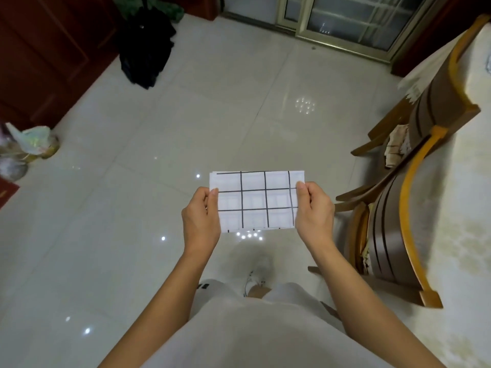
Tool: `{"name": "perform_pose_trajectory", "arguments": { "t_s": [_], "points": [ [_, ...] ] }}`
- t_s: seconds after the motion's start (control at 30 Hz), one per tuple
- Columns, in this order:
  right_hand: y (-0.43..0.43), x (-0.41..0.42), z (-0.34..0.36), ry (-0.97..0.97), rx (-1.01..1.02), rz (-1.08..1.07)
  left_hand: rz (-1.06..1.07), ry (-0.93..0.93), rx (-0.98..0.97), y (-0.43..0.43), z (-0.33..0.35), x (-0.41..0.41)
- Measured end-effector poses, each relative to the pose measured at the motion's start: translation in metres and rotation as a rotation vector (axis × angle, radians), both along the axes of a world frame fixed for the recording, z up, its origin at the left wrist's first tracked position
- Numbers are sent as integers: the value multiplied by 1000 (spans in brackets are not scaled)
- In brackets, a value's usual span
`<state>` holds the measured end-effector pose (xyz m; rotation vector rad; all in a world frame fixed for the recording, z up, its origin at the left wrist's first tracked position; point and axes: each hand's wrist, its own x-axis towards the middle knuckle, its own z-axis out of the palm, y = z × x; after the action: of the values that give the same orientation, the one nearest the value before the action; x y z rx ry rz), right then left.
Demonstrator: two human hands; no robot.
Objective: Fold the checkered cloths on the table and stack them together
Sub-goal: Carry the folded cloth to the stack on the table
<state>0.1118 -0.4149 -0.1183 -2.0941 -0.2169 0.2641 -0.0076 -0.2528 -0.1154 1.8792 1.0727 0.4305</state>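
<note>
Folded white cloth with black grid lines (256, 201), mid-frame, pinched at 2 short edges: left hand (201, 217), right hand (314, 212). Likely light, limp; best gripped at edges.

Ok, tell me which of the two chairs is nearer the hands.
The lower chair, beside the right hand that holds the folded cloth. The other chair stands farther along the table, toward the glass door.
</note>
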Motion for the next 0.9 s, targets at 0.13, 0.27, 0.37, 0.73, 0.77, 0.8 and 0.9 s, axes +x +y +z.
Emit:
{"name": "perform_pose_trajectory", "arguments": {
  "t_s": [0.13, 0.27, 0.37, 0.73, 0.77, 0.8, 0.9],
  "points": [
    [8, 45, 4, 9, 9, -55, -57, 2, 17, 16, 5, 55],
    [12, 84, -1, 15, -3, -107, -117, -4, 19, 25, 5, 104],
    [19, 113, -5, 26, -14, -140, -159, 2, 27, 36, 1, 139],
    [97, 270, -14, 72, -37, -256, -298, 8, 37, 124, -15, 316],
    [109, 287, -12, 65, -43, -264, -308, 8, 31, 136, -13, 335],
    [120, 303, -10, 58, -49, -275, -318, 7, 28, 148, -11, 354],
    [149, 348, -8, 37, -58, -313, -356, -3, 29, 181, -7, 405]
  ]
}}
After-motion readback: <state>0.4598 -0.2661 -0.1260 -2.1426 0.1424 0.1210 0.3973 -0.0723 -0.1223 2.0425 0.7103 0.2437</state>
